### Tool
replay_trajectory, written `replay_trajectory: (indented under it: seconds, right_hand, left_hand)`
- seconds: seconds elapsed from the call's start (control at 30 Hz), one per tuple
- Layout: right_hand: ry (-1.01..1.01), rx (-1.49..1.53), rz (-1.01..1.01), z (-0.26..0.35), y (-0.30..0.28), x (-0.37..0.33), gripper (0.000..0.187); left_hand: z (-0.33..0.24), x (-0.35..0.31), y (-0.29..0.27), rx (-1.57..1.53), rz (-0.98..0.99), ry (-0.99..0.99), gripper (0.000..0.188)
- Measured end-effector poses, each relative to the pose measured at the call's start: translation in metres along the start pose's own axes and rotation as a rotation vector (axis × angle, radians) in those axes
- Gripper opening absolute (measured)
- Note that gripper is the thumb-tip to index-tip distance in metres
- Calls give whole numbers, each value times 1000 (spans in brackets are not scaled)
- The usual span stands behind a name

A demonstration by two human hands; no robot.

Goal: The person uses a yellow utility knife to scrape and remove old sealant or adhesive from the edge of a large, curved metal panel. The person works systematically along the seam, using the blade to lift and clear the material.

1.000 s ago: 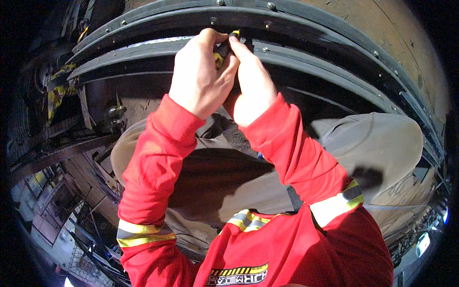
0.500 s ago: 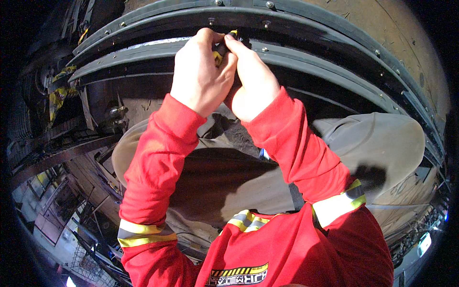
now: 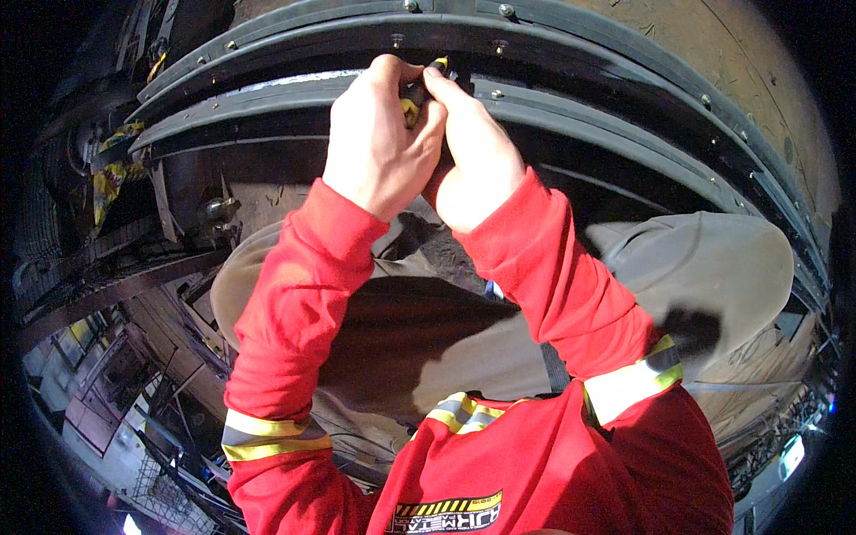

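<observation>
My left hand and my right hand are raised together at the dark metal rails. Between them, mostly covered by the fingers, is a black-and-yellow hand tool; its exact kind cannot be made out. My left fingers are closed around it, and my right hand presses in from the other side with its thumb against the dark part near a yellow tip. Just beyond the fingertips runs a curved metal rail studded with bolts. A second bolted rail passes behind my hands.
My bent knees lie on both sides below the rails. Yellow-and-black material hangs at the left beside dark metal parts. A brownish flat surface stretches past the rails at the upper right.
Hardly anything differs: both hands and the tool sit very slightly farther right in the picture, the grip unchanged.
</observation>
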State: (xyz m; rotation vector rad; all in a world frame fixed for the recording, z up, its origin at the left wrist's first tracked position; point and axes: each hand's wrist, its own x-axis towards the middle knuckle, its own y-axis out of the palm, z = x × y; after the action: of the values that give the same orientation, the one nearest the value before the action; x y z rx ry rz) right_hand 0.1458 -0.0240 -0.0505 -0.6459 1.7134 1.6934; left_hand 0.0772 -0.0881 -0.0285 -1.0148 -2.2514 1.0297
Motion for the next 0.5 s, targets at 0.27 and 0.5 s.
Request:
replay_trajectory:
  seconds: [0.27,0.5]
  right_hand:
    - [-21,-39,-5,1,5,-3,24]
    - [-40,-31,20,0,2,2,25]
  left_hand:
    - [1,1,-2,-1,-10,14,23]
    - [3,1,-2,-4,-23,11,22]
